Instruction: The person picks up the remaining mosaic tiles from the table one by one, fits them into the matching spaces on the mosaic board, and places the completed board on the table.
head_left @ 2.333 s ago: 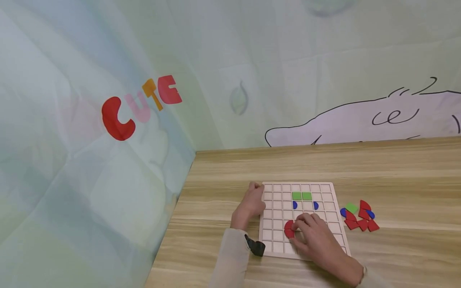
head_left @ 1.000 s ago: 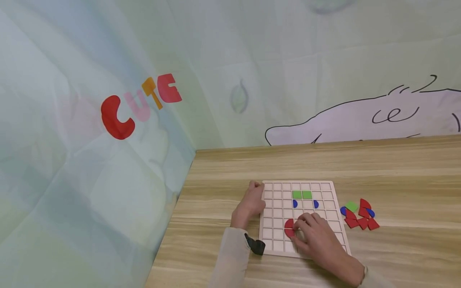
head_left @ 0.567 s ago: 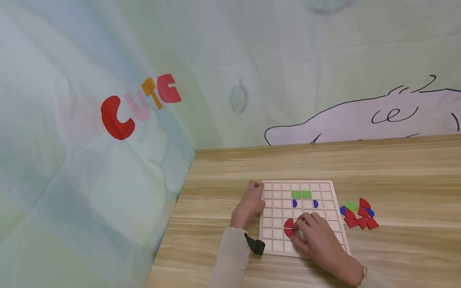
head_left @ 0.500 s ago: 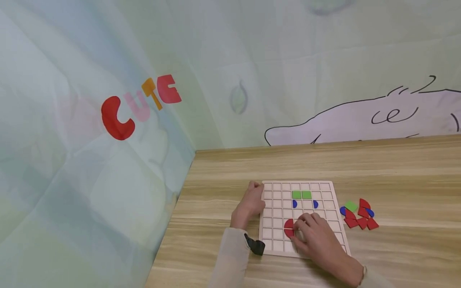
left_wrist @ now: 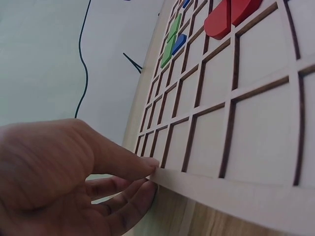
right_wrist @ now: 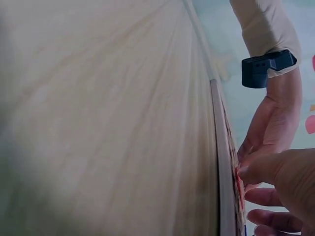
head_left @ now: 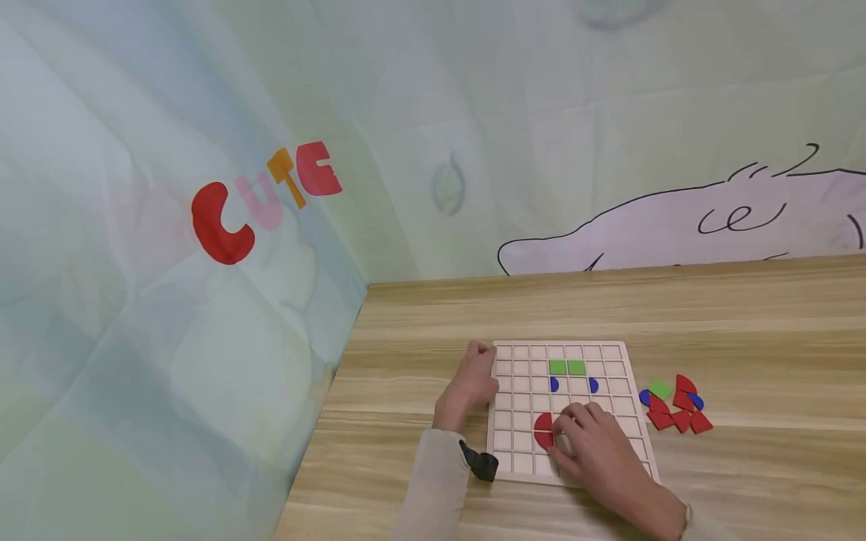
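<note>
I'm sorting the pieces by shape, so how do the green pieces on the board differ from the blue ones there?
The green pieces are squares that fill their cells; the blue pieces are small rounded shapes that fill only part of theirs. The green pieces sit side by side and touch; the blue pieces lie a row nearer, apart, with a bare cell between. Both pairs lie flat in the grid board.

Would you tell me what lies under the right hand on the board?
A red piece shows at the right hand's fingertips, in the board. The cells beneath the palm are covered.
</note>
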Tool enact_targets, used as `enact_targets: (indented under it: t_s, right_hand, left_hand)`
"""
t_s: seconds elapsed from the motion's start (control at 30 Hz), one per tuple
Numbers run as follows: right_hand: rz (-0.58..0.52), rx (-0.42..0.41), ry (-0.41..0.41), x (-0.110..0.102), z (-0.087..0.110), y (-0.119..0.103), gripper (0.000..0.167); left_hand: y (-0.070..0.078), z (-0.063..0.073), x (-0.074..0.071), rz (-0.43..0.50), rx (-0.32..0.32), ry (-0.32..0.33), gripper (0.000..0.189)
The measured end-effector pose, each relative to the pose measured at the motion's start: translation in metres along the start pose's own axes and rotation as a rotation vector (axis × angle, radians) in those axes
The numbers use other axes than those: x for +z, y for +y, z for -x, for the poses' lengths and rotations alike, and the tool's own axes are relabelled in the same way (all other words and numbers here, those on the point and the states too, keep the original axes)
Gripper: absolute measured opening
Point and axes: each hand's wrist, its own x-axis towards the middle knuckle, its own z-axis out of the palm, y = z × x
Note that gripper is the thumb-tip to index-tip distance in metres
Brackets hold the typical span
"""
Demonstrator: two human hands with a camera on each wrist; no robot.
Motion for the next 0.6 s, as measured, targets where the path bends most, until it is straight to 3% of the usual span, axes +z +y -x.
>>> enact_targets:
  t_s: [0.23, 0.43, 0.6]
  right_hand:
    - [-0.008, 0.007, 0.002, -0.011, -0.003, -0.002, 0.019]
    - [-0.022, 0.091, -0.074, -0.022, -0.004, 0.000, 0.020]
    - [-0.022, 0.140, -0.081, -0.029, -0.003, 0.008, 0.022]
  left_hand:
    - [0.000, 0.000, 0.000, 0.003, -0.002, 0.003, 0.063]
    - [0.000, 0.000, 0.001, -0.001, 0.004, 0.005, 0.063]
    - [0.000, 0.000, 0.001, 0.003, 0.004, 0.008, 0.063]
